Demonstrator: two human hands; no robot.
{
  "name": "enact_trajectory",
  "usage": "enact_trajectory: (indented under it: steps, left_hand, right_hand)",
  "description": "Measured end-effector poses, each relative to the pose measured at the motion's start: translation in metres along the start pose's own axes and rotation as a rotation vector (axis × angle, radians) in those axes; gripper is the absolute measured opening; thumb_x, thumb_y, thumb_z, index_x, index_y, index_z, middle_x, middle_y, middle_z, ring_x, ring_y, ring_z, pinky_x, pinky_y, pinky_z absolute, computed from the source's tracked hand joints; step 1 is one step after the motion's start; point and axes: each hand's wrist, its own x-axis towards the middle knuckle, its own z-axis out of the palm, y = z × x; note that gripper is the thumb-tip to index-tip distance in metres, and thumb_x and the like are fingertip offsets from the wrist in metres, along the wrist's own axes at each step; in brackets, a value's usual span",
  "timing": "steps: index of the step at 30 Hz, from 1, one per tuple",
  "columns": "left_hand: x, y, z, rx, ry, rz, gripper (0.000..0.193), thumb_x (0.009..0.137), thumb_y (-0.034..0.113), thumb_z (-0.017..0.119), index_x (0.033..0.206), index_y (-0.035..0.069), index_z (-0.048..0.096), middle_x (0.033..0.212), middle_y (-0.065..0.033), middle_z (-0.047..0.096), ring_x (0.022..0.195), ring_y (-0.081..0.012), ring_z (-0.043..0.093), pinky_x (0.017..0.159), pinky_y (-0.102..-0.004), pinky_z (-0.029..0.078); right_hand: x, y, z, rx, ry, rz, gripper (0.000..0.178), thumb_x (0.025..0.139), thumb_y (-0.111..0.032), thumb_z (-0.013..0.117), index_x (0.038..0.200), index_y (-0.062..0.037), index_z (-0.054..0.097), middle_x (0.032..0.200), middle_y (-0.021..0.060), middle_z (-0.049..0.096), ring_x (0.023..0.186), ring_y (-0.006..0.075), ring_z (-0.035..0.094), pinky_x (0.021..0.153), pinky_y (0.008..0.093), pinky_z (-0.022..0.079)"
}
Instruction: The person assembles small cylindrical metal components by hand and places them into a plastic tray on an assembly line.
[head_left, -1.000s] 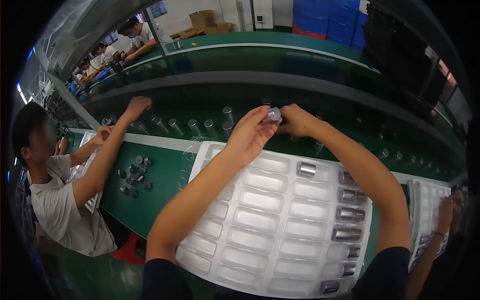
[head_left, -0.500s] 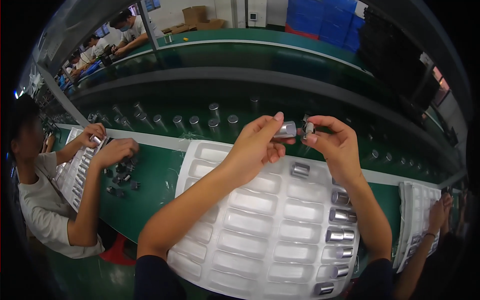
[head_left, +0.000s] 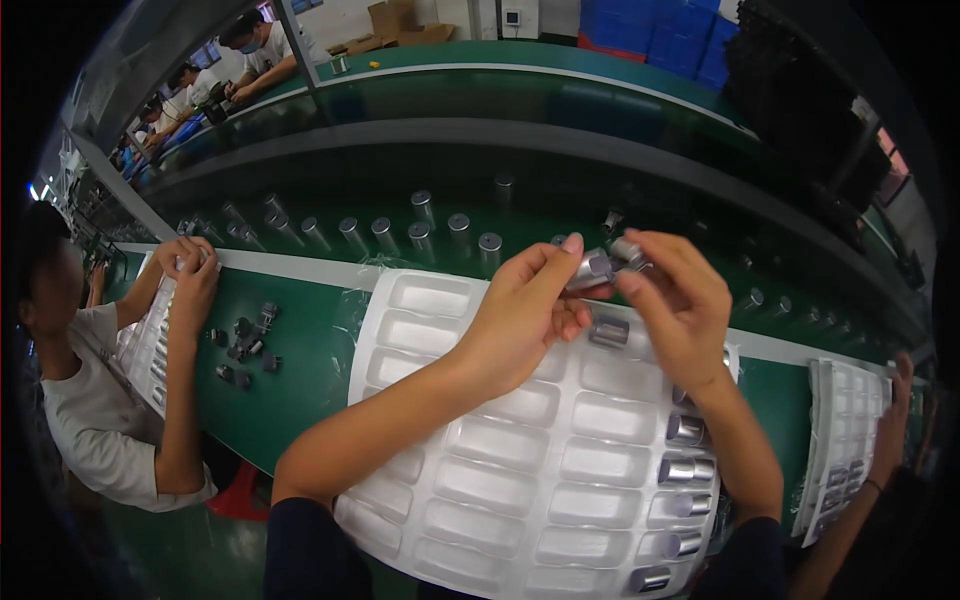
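My left hand (head_left: 525,318) is closed around a smooth silver metal cylinder (head_left: 592,266), thumb on top, held sideways above the tray's far edge. My right hand (head_left: 690,305) pinches a small metallic piece (head_left: 628,254) between thumb and fingers, against or very near the cylinder's right end. Blur and fingers hide whether the two are joined. Below them lies a white plastic tray (head_left: 557,432) with rows of oblong pockets. One silver cylinder (head_left: 610,331) rests in a far pocket. Several more cylinders (head_left: 686,430) fill the right-hand column, partly behind my right forearm.
Beyond the tray, several silver cylinders (head_left: 422,208) stand upright on a dark green surface. Small black parts (head_left: 245,340) are heaped to the left, beside a co-worker (head_left: 110,400) with another tray. At right, stacked trays (head_left: 845,430) lie near another person's arm (head_left: 870,480).
My right hand has brought the small piece in against the cylinder's end, tilting it; my left hand has shifted slightly right. The co-worker at left has drawn both hands together over their tray.
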Motion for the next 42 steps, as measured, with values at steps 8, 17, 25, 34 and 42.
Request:
enact_trajectory:
  steps: [8, 17, 25, 34, 42]
  left_hand:
    - [0.001, -0.001, -0.004, 0.146, 0.004, 0.106, 0.031, 0.099, 0.037, 0.054, 0.093, 0.007, 0.054, 0.083, -0.0092, 0.064, 0.057, -0.0085, 0.051, 0.048, -0.0196, 0.038]
    - [-0.002, -0.005, -0.004, 0.314, 0.027, 0.172, 0.03, 0.099, 0.034, 0.057, 0.094, 0.004, 0.056, 0.073, -0.0043, 0.06, 0.056, -0.0052, 0.051, 0.047, -0.0196, 0.038]
    - [0.001, -0.006, -0.006, 0.236, 0.011, 0.1, 0.03, 0.101, 0.034, 0.052, 0.095, 0.005, 0.059, 0.075, -0.0003, 0.059, 0.059, -0.0042, 0.046, 0.053, -0.0187, 0.036]
    - [-0.003, -0.005, -0.004, 0.311, -0.073, 0.112, 0.03, 0.1, 0.03, 0.055, 0.109, 0.002, 0.06, 0.084, -0.0009, 0.059, 0.07, -0.0039, 0.05, 0.059, -0.0192, 0.039]
    - [0.004, 0.023, -0.015, 0.548, -0.15, 0.149, 0.045, 0.087, 0.031, 0.074, 0.116, 0.004, 0.051, 0.09, -0.0086, 0.069, 0.066, -0.0068, 0.056, 0.056, -0.0206, 0.044]
  right_hand:
    - [0.0, -0.007, 0.003, 0.221, -0.027, 0.206, 0.03, 0.082, 0.002, 0.072, 0.111, 0.0066, 0.064, 0.109, 0.0145, 0.064, 0.094, 0.0171, 0.065, 0.087, 0.0303, 0.054]
    - [0.0, -0.01, 0.0, -0.002, -0.109, 0.11, 0.029, 0.079, -0.002, 0.074, 0.106, 0.0052, 0.069, 0.103, 0.0177, 0.069, 0.088, 0.0198, 0.069, 0.081, 0.0282, 0.054]
    - [-0.003, -0.016, 0.003, -0.324, -0.126, -0.08, 0.029, 0.083, -0.004, 0.07, 0.11, 0.0054, 0.066, 0.106, 0.0201, 0.068, 0.091, 0.0324, 0.067, 0.083, 0.0345, 0.053]
    - [-0.007, -0.024, 0.009, -0.452, -0.113, -0.154, 0.03, 0.079, -0.003, 0.073, 0.107, 0.0058, 0.066, 0.104, 0.0183, 0.067, 0.089, 0.0328, 0.065, 0.078, 0.0368, 0.053]
    - [0.005, -0.035, -0.007, -0.341, -0.167, -0.103, 0.059, 0.068, -0.015, 0.085, 0.12, 0.0002, 0.061, 0.1, 0.0133, 0.069, 0.084, 0.0254, 0.066, 0.075, 0.0318, 0.052]
